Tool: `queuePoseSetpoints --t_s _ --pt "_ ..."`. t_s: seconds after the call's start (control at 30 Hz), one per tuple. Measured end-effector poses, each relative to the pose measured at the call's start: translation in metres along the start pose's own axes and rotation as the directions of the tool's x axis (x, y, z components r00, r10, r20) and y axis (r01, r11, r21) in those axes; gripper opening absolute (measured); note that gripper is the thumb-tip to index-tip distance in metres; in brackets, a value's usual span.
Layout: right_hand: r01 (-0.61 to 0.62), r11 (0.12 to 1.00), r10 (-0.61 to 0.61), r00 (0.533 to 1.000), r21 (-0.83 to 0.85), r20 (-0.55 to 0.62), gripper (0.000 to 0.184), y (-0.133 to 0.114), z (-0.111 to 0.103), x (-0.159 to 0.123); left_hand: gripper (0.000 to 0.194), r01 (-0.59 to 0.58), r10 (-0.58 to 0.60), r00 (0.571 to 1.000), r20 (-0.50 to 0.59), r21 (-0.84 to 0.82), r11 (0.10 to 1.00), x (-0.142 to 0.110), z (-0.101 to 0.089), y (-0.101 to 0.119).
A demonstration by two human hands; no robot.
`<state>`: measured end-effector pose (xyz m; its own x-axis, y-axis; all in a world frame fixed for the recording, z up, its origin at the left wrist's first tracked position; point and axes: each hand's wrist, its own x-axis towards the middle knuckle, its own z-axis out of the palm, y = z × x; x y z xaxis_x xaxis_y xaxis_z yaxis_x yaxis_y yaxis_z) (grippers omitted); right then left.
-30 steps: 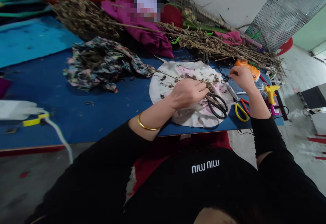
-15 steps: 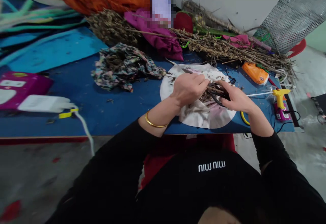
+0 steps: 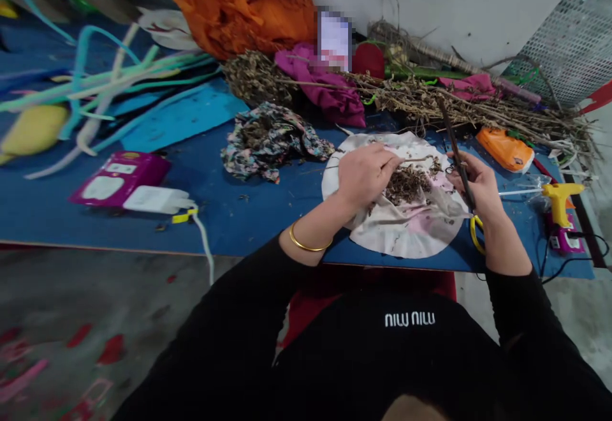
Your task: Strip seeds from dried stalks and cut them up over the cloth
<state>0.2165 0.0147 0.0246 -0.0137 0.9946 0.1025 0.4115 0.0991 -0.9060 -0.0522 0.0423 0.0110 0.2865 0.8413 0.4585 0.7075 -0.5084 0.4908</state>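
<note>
My left hand point(image 3: 368, 175) is closed, fingers curled down over the left side of a round white cloth point(image 3: 415, 242). A thin dry stem point(image 3: 417, 160) sticks out from its fingers. Beside the fingertips, a heap of crumbled dried plant bits point(image 3: 406, 185) lies on the cloth's middle. My right hand point(image 3: 480, 185) grips dark scissors point(image 3: 453, 134) at the cloth's right edge. Their blades point up and away from me, apart from the heap. Part of the scissors' handle is hidden by the hand.
Dried branches point(image 3: 421, 102) lie along the back by the wall. Left of the cloth is a crumpled floral cloth point(image 3: 277, 140). A yellow glue gun point(image 3: 561, 201) and an orange packet point(image 3: 504, 150) are at right. A purple packet point(image 3: 119, 182) lies left, near a white plug strip point(image 3: 155, 199).
My right hand has moved right with the scissors, away from my left hand, and the blades have swung upward. The heap is now uncovered. The view has shifted left.
</note>
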Motion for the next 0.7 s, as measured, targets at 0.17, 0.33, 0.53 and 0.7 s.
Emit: queuePoseSetpoints --t_s 0.17,0.33,0.53,0.7 --pt "0.055 0.994 -0.047 0.996 -0.097 0.080 0.071 -0.001 -0.001 -0.005 0.036 0.152 -0.153 0.988 0.012 -0.175 0.973 0.001 0.005 -0.003" --pt "0.140 0.938 -0.098 0.984 -0.316 0.147 0.069 0.002 0.000 -0.010 0.027 0.240 -0.233 0.971 0.060 -0.317 0.918 0.003 0.005 -0.006" --pt "0.190 0.903 -0.131 0.976 -0.385 0.173 0.064 0.002 0.005 -0.013 0.024 0.328 -0.284 0.942 0.180 -0.312 0.892 0.003 0.003 -0.001" --pt "0.227 0.883 -0.158 0.968 -0.411 0.194 0.062 0.000 0.008 -0.013 0.025 0.390 -0.318 0.908 0.273 -0.269 0.881 0.004 -0.002 0.002"
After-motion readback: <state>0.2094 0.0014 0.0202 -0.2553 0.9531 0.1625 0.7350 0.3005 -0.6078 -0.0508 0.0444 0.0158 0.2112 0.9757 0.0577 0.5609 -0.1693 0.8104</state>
